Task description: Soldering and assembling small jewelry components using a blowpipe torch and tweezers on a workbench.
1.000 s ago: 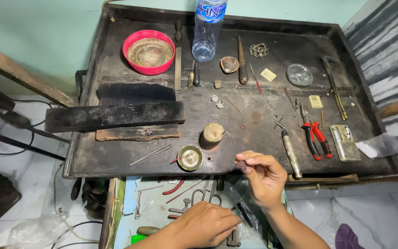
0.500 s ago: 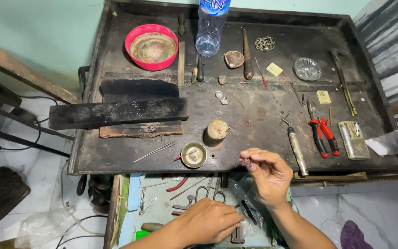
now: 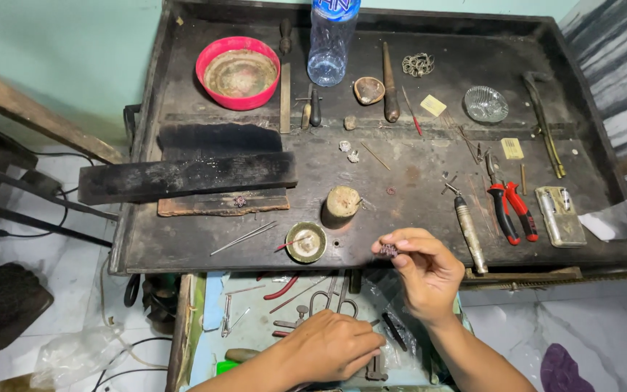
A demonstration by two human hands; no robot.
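My right hand (image 3: 424,270) hovers over the front edge of the dark work tray (image 3: 183,250), pinching a small dark jewellery piece (image 3: 388,250) between thumb and fingertips. My left hand (image 3: 332,344) rests lower, palm down, in the open drawer (image 3: 215,319) among small tools; whether it grips one of them is hidden. A small brass dish (image 3: 306,242) with a red-handled stick and a short wooden stump (image 3: 341,204) sit just left of the right hand.
On the tray lie a red bowl (image 3: 239,72), a plastic water bottle (image 3: 330,41), a black charred block (image 3: 186,176), tweezers (image 3: 244,237), red-handled pliers (image 3: 511,207), a metal graver (image 3: 467,231), a glass dish (image 3: 485,104) and a wire coil (image 3: 418,64).
My right hand has stayed at the tray's front edge, still pinching the small piece. My left hand remains in the drawer. The view has shifted slightly.
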